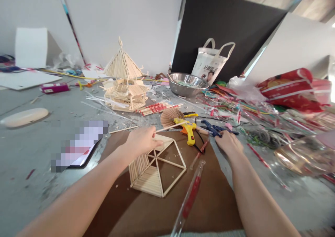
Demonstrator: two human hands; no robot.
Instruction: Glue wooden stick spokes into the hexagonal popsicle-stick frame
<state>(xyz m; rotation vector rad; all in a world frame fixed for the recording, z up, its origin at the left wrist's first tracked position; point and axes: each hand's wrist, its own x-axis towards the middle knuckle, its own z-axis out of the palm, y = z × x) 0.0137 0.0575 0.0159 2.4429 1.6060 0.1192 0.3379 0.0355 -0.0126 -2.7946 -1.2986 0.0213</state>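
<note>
My left hand [142,139] pinches a thin wooden stick [171,126] that points right, toward the yellow glue gun [188,130]. Just below that hand lies a hexagonal frame [171,163] of wooden sticks with spokes; some of its wedges are filled with sticks side by side, others are open. My right hand [230,143] is closed at the handle of a dark blue pliers-like tool [213,128], its fingertips partly hidden. Beside the glue gun sits a brown pleated paper fan [169,117]. A brown board [206,202] lies beneath the frame.
Behind stands a stick-built pavilion [125,90] with a pointed roof. A metal bowl [187,85] and white bag [210,61] are at the back. A phone [81,143] lies left. Plastic sleeves [190,202], a bottle [300,155] and scraps lie front and right.
</note>
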